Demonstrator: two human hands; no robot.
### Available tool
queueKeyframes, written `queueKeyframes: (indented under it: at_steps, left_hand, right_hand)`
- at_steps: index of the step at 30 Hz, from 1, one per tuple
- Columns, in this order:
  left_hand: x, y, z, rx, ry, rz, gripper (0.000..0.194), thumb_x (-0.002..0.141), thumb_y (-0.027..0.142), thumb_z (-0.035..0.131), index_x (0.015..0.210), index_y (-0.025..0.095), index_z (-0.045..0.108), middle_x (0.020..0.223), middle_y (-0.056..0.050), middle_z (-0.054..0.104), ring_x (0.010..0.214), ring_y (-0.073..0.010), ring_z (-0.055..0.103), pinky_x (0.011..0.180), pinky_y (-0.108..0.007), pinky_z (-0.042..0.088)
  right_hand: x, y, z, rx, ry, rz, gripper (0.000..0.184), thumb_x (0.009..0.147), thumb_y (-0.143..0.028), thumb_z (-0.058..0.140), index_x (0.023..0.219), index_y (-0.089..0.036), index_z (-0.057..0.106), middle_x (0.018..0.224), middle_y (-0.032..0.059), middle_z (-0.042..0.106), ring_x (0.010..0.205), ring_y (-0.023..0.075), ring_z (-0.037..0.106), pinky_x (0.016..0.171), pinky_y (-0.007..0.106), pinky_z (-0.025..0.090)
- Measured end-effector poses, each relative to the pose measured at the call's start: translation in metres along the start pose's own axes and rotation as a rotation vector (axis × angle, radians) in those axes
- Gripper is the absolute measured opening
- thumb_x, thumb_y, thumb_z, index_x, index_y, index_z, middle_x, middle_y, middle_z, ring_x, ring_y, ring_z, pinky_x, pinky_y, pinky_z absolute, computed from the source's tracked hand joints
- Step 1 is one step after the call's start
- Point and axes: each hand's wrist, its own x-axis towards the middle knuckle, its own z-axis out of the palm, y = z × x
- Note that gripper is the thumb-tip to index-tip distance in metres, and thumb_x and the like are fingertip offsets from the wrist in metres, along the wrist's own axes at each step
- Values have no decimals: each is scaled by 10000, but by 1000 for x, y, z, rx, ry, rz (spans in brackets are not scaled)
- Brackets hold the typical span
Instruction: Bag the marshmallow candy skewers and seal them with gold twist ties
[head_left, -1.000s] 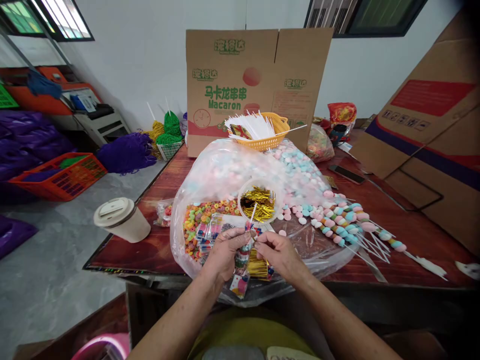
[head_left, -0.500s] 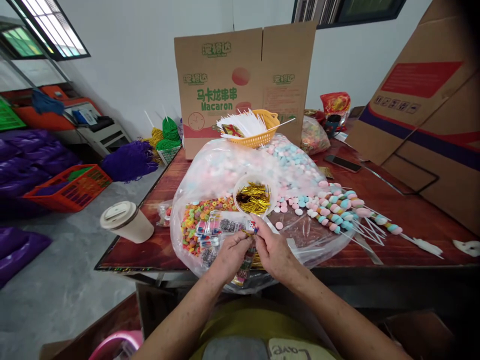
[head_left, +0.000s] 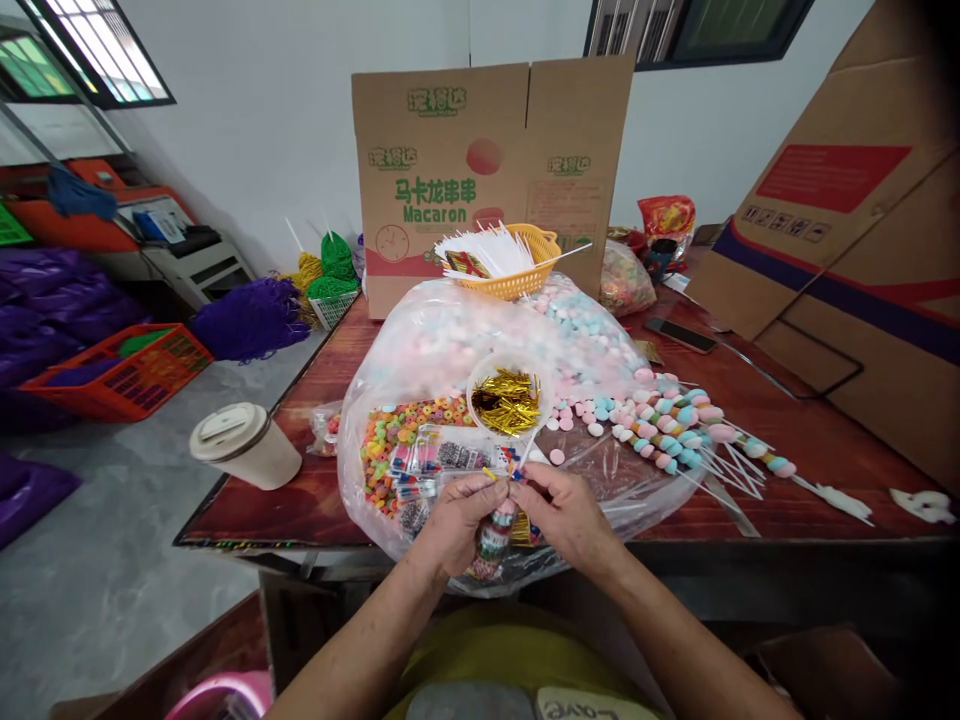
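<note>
Both hands meet over the table's front edge at the gathered neck of a clear-wrapped candy skewer (head_left: 493,545), which hangs downward between them. Its white stick points up past the fingers. My left hand (head_left: 463,515) pinches the neck, and the end of a gold twist tie (head_left: 490,473) juts out above its fingertips. My right hand (head_left: 568,512) is closed at the same spot, thumb and forefinger together; its fingertips partly hide the neck. Just behind lie printed clear wrappers (head_left: 457,450) and a round tub (head_left: 474,385) of gold twist ties (head_left: 511,400).
A big clear bag (head_left: 375,345) holds pastel candies and colored rings (head_left: 382,450). Candy skewers (head_left: 667,420) lie to the right, near a phone (head_left: 681,335). A lidded cup (head_left: 247,445) stands left. Behind are a yellow basket (head_left: 517,285) of white sticks and a cardboard box (head_left: 442,130).
My hands have shifted slightly down and the right hand has turned outward. More of the wrapped skewer and its stick shows between them. The view has moved a little.
</note>
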Motion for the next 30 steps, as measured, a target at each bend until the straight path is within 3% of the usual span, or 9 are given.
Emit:
queueKeyframes:
  at_steps: [4, 7, 10, 12, 16, 21, 24, 27, 30]
  left_hand:
    - [-8, 7, -1, -38, -198, -262, 325, 445, 322, 854, 572, 101, 653, 510, -34, 581, 471, -120, 523, 499, -250, 397]
    - [-11, 8, 3, -96, -242, -278, 326, 484, 319, 847, 636, 116, 642, 518, -26, 583, 452, -115, 534, 471, -240, 416]
    - [-10, 3, 5, -217, -156, -210, 355, 520, 286, 840, 761, 146, 619, 529, 12, 568, 449, -88, 524, 470, -210, 433]
    - [-8, 0, 6, -259, -100, -206, 414, 527, 268, 842, 844, 161, 599, 554, 28, 567, 452, -78, 519, 467, -200, 441]
    - [-6, 0, 8, -249, -9, -111, 466, 524, 234, 848, 889, 159, 568, 611, 33, 591, 461, -66, 524, 461, -183, 422]
    - [-5, 5, 12, -248, 40, -37, 482, 471, 253, 870, 825, 157, 557, 636, 36, 611, 497, -62, 530, 510, -182, 407]
    - [-6, 1, 14, -145, 98, -24, 513, 514, 347, 847, 894, 181, 545, 635, 51, 599, 467, -66, 518, 514, -199, 401]
    - [-9, -2, 16, 22, 222, -72, 611, 611, 551, 728, 1071, 206, 521, 648, 31, 616, 493, -110, 568, 535, -226, 414]
    - [-15, 15, 14, -35, 138, -244, 746, 657, 751, 513, 1126, 173, 555, 647, -34, 638, 562, -175, 618, 563, -270, 440]
  right_hand:
    - [3, -17, -22, 76, -339, -155, 232, 867, -307, 482, 740, -182, 631, 671, -13, 613, 607, 108, 556, 594, 197, 433]
    - [5, -21, -23, 243, -471, -27, 236, 856, -355, 504, 740, -184, 617, 694, 0, 653, 596, 124, 607, 573, 213, 465]
    - [6, -16, -13, 317, -377, 107, 296, 851, -405, 500, 649, -191, 534, 555, -20, 605, 505, 120, 576, 504, 213, 448]
    - [5, -13, -8, 238, -287, 78, 310, 871, -397, 470, 636, -196, 492, 538, -32, 580, 486, 103, 538, 489, 203, 418]
    - [5, -12, -13, -82, -177, -147, 270, 892, -305, 445, 649, -189, 462, 600, -28, 531, 550, 93, 459, 516, 204, 346]
    - [5, -10, -22, -341, -199, -497, 184, 909, -176, 360, 763, -184, 471, 703, 14, 550, 619, 123, 460, 577, 236, 353]
    - [10, -3, -23, -579, -58, -676, 234, 900, -121, 321, 733, -181, 474, 666, 34, 534, 613, 151, 456, 573, 268, 336]
    - [12, 0, -22, -773, 177, -701, 266, 893, -107, 339, 682, -188, 480, 598, 33, 493, 577, 169, 427, 557, 299, 302]
    - [3, 0, -12, -714, 154, -686, 249, 885, -137, 374, 681, -198, 502, 595, 37, 512, 577, 174, 444, 549, 306, 302]
